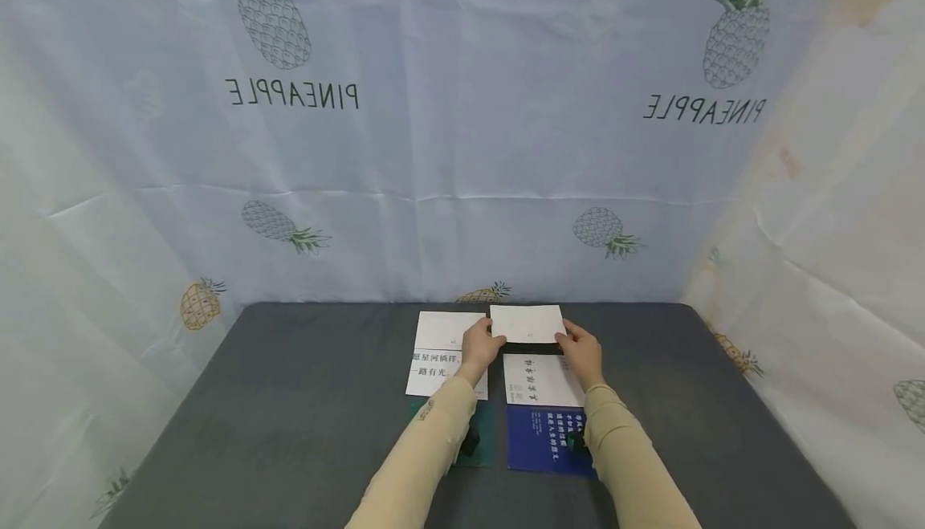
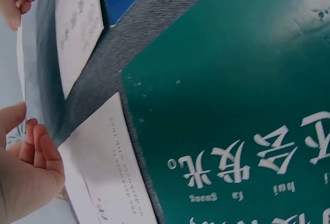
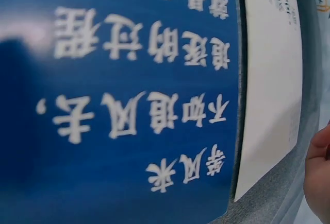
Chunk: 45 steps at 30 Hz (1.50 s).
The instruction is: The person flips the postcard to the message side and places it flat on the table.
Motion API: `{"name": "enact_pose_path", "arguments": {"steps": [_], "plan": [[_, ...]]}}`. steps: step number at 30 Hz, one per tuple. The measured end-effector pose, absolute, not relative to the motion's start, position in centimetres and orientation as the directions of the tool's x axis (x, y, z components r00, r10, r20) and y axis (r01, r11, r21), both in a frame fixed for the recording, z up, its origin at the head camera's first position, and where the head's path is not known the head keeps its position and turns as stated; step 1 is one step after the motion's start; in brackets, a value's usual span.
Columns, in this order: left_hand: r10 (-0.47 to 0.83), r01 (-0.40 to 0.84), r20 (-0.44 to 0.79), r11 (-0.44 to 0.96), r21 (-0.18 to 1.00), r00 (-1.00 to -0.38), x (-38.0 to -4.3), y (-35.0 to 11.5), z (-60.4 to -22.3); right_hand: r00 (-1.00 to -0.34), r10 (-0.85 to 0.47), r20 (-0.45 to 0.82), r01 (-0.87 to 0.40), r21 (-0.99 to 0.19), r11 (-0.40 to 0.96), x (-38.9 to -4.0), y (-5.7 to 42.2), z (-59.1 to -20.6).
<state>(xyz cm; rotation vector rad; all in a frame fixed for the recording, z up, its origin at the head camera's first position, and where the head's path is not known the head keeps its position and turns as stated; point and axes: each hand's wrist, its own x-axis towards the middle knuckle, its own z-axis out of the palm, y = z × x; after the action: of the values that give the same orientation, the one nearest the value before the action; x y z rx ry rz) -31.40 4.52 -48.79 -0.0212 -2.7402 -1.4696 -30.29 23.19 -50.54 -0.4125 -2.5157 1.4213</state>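
Note:
A blank-looking white card (image 1: 527,323) is held between both hands at the far side of the table. My left hand (image 1: 480,346) pinches its near left corner between thumb and fingers, and my right hand (image 1: 582,352) grips the near right corner. A dark shadow strip lies below its near edge. Closer in lies a white card with vertical calligraphy (image 1: 545,380), then a blue card with white characters (image 3: 139,80). On the left side are a plain white card (image 1: 444,328), a white printed card (image 1: 432,368) and a green card (image 2: 216,80), partly hidden by my left arm.
The cards lie in two columns on a dark grey table (image 1: 303,417). A pale curtain with pineapple prints (image 1: 462,128) hangs just behind the table's far edge and along both sides. My sleeved forearms cover parts of the nearer cards.

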Motion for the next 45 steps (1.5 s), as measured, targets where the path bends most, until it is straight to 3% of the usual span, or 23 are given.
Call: {"name": "enact_pose_path", "arguments": {"steps": [10,23,39,45], "plan": [[-0.008,0.073,0.099,0.619,0.782,-0.995,-30.4,5.4,-48.9,-0.945,0.295,0.142,0.127,-0.672,0.730,-30.0,22.7,-50.8],[-0.061,0.092,0.174,0.654,0.751,-0.983,-30.3,5.7,-49.7,-0.933,0.333,0.134,0.176,-0.639,0.749,-29.7,22.5,-51.0],[-0.022,0.104,0.165,0.693,0.714,-0.986,-30.6,5.6,-50.1,-0.948,0.308,0.074,0.205,-0.598,0.775,-29.8,22.6,-51.6],[-0.006,0.101,0.155,0.732,0.674,-0.988,-30.9,6.0,-50.1,-0.958,0.272,0.096,0.182,-0.531,0.828,-30.3,22.9,-51.8]]}}
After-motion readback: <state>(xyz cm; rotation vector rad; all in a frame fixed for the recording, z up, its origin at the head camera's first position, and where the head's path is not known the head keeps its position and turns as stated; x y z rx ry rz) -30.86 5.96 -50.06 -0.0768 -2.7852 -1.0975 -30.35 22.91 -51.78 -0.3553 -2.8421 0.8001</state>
